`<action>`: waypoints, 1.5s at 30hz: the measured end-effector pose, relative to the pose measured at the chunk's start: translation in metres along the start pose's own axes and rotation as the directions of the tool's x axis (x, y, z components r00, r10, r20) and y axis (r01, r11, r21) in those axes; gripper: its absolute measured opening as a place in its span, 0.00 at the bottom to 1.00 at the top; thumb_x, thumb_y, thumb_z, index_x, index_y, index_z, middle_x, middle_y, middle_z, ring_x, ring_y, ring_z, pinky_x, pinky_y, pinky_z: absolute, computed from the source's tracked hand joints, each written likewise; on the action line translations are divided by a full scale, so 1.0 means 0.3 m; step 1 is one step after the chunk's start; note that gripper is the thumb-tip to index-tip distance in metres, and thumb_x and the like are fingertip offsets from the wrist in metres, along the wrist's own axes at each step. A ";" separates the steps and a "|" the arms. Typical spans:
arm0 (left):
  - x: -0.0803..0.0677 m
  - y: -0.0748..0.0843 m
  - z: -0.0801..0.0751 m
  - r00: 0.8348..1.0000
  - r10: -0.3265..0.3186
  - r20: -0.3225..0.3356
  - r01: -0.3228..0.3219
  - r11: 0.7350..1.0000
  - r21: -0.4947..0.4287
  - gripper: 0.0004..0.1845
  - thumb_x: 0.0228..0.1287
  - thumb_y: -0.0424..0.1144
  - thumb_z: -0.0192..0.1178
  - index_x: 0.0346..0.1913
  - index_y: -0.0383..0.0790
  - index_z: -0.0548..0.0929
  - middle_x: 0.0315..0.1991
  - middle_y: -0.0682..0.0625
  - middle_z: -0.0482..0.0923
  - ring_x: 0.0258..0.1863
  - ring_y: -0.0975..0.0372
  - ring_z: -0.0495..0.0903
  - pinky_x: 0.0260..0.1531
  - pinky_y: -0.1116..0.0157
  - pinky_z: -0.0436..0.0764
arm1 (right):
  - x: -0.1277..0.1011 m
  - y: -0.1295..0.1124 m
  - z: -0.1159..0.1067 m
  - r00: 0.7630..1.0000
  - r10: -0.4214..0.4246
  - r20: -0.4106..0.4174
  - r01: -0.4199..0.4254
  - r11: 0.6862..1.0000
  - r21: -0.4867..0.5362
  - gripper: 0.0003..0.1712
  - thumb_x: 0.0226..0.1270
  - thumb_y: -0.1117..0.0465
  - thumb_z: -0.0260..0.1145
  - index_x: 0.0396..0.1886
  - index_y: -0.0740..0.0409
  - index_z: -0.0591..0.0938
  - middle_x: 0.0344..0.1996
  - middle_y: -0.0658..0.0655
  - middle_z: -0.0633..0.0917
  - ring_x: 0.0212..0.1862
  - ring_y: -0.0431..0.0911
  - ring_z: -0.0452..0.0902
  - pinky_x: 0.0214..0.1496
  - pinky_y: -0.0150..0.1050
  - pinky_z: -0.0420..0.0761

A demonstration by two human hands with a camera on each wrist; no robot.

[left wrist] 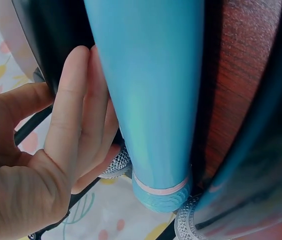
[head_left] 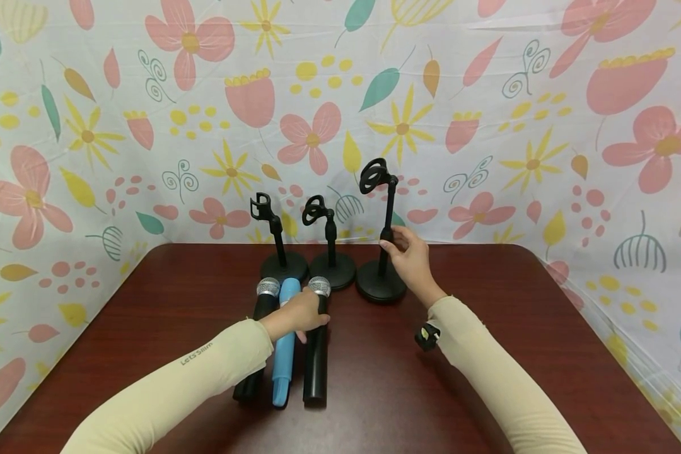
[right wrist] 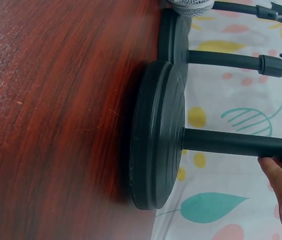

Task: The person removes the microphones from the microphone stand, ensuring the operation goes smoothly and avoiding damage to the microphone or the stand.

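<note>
Three microphones lie side by side: a black one with a silver mesh head [head_left: 258, 313] on the left, a light blue one [head_left: 284, 362] in the middle, another black one [head_left: 316, 366] on the right. My left hand [head_left: 302, 311] grips that right black microphone near its head; in the left wrist view the fingers [left wrist: 70, 110] slip between it and the blue microphone [left wrist: 151, 100]. My right hand [head_left: 411, 257] pinches the pole of the tallest black microphone stand [head_left: 381, 284] at its collar. That stand's round base [right wrist: 158, 140] rests near the table's back edge.
Two shorter black microphone stands, one at the left [head_left: 284, 266] and one in the middle [head_left: 333, 270], stand behind the microphones. A flowered cloth [head_left: 340, 88] hangs behind the dark red wooden table [head_left: 420, 391]. A small black device [head_left: 427, 337] sits at my right wrist.
</note>
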State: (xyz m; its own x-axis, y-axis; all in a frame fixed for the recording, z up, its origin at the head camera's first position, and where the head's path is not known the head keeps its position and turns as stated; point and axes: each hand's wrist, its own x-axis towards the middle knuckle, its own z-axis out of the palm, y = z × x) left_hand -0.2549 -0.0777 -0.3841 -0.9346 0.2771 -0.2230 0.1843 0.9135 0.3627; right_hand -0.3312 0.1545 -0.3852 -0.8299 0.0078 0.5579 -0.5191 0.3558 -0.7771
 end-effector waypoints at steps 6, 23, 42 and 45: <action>-0.004 -0.001 -0.006 1.000 -0.009 0.012 0.008 1.000 0.010 0.41 0.66 0.41 0.61 0.64 0.10 0.53 0.46 0.23 0.77 0.11 0.59 0.81 0.28 0.69 0.82 | 0.003 -0.003 0.001 1.000 0.004 0.000 -0.004 1.000 -0.008 0.20 0.62 0.67 0.68 0.54 0.68 0.78 0.46 0.66 0.83 0.49 0.55 0.81 0.49 0.50 0.80; -0.015 0.010 -0.028 0.998 -0.055 0.000 0.055 0.998 -0.005 0.44 0.65 0.41 0.63 0.67 0.14 0.51 0.25 0.35 0.82 0.11 0.58 0.81 0.17 0.69 0.79 | 0.009 -0.001 0.003 1.000 0.015 0.014 -0.015 1.000 -0.011 0.21 0.64 0.67 0.67 0.56 0.69 0.77 0.45 0.66 0.83 0.49 0.56 0.81 0.51 0.49 0.80; -0.031 0.016 -0.115 1.000 -0.024 0.000 0.024 1.000 -0.013 0.40 0.68 0.45 0.60 0.69 0.20 0.56 0.23 0.40 0.80 0.15 0.55 0.81 0.13 0.67 0.77 | 0.061 0.000 0.005 0.999 0.048 0.017 -0.048 0.999 -0.001 0.23 0.65 0.67 0.65 0.59 0.70 0.75 0.47 0.67 0.82 0.51 0.56 0.80 0.51 0.47 0.80; -0.037 0.017 -0.126 1.000 0.016 -0.023 -0.017 1.000 -0.015 0.32 0.68 0.44 0.60 0.64 0.23 0.66 0.26 0.41 0.80 0.17 0.53 0.83 0.16 0.66 0.78 | 0.070 0.004 0.005 0.999 0.044 0.011 -0.044 0.999 -0.008 0.22 0.65 0.67 0.65 0.58 0.70 0.76 0.47 0.67 0.82 0.51 0.56 0.80 0.48 0.45 0.81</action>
State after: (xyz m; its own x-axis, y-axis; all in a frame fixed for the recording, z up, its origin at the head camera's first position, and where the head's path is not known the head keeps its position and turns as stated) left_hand -0.2551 -0.0873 -0.3457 -0.9382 0.2851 -0.1962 0.1954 0.9042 0.3797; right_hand -0.3495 0.1538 -0.3750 -0.8543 0.0132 0.5196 -0.4801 0.3630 -0.7986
